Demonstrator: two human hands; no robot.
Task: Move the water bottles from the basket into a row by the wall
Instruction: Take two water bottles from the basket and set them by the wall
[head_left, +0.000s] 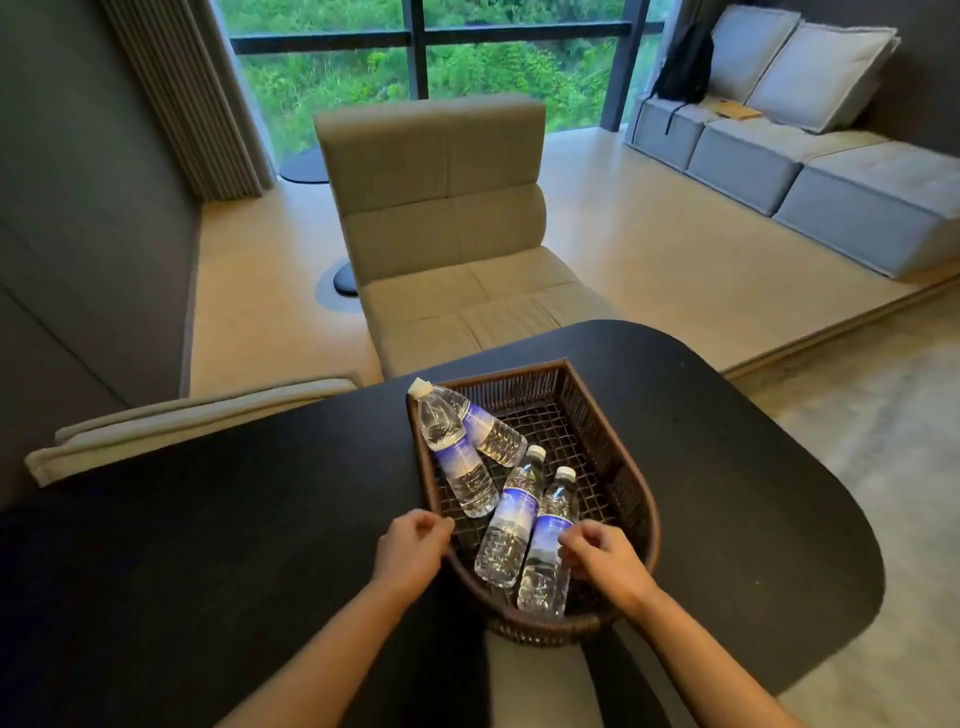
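A dark woven basket (621, 478) sits on the black table (208, 519) and holds several clear water bottles with blue labels. Two bottles lie at its far left, one (457, 457) with its cap over the rim, the other (493, 431) crossing under it. Two more lie near me: a middle bottle (511, 519) and a right bottle (548, 545). My right hand (597, 553) reaches in with its fingers touching the right bottle's label. My left hand (413, 545) is curled at the basket's left rim, holding nothing I can see.
A beige lounge chair (441, 234) stands beyond the table. The dark grey wall (78, 208) runs along the left, with a folded beige cushion (182, 421) at the table's left edge. A grey sofa (805, 156) is at the far right.
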